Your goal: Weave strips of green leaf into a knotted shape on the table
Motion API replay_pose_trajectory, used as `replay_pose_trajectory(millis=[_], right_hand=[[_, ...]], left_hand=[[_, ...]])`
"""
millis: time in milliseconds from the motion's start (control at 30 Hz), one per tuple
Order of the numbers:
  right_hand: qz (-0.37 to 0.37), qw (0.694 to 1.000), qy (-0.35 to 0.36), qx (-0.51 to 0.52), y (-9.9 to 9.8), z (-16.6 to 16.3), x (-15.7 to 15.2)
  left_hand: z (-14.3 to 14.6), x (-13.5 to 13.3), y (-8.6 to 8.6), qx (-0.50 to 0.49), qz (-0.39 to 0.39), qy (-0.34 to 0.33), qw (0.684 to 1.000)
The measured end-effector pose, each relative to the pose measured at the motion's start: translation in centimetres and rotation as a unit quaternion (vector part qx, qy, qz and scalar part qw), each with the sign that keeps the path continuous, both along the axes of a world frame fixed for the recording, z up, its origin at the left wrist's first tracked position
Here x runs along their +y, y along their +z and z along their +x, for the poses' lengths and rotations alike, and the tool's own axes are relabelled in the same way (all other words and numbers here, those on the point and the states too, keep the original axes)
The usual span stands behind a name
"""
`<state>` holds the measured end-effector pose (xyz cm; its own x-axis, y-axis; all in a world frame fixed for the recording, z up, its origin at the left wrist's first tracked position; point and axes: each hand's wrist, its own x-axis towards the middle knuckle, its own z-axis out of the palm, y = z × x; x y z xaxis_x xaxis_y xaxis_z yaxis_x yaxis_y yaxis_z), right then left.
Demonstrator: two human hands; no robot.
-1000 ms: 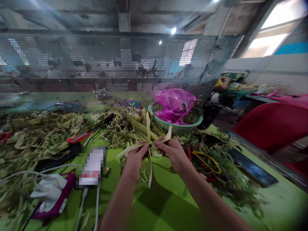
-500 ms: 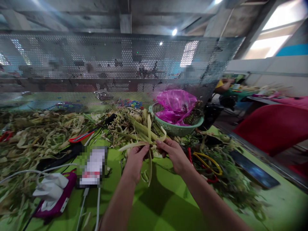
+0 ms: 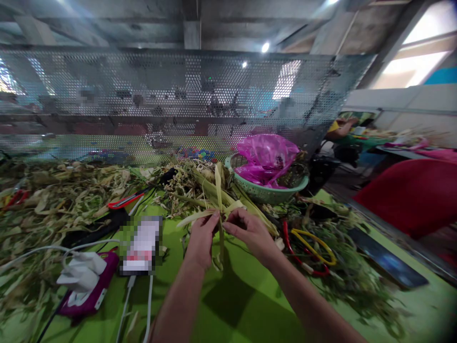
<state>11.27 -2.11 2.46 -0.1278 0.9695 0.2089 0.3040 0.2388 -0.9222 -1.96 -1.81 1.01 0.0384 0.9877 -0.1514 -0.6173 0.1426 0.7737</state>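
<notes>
Pale dried leaf strips [image 3: 219,183] cross one another in a star shape over the green tabletop, one pointing up, one out to the left and one hanging down. My left hand [image 3: 202,240] is closed, pinching the strips near their crossing between thumb and fingers. Close by on the other side, my right hand [image 3: 252,233] has its thumb and forefinger pinched together at the crossing, touching the strips there. The exact fold between the fingertips is hidden. Just behind the hands lie thicker pale green stalks [image 3: 250,206].
A green colander [image 3: 274,194] holds a magenta plastic bag [image 3: 266,155]. Dried leaves [image 3: 64,190] heap at left, near a red cutter [image 3: 125,201], a phone [image 3: 143,243] and a magenta power strip [image 3: 94,290]. Red and yellow handles [image 3: 310,252] and a dark phone [image 3: 389,259] lie right.
My right hand has shifted left to the crossing of the strips, and the strip curling up on the right is now folded lower. My left hand keeps its hold.
</notes>
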Motion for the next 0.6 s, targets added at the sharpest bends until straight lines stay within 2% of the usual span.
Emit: replay_pose_trajectory(millis=[233, 400, 600], right_hand=[[0.03, 0.998, -0.018, -0.044, -0.68, -0.22, 0.04], [0.003, 1.0, 0.008, 0.02, -0.62, 0.04, 0.32], [0.006, 1.0, 0.007, -0.002, -0.57, 0.37, 0.53]], left_hand=[[0.05, -0.05, 0.38, 0.029, 0.007, 0.003, 1.0], [-0.18, 0.0, 0.38, 0.037, 0.003, 0.011, 0.999], [0.01, -0.08, 0.34, -0.008, -0.031, 0.051, 0.998]])
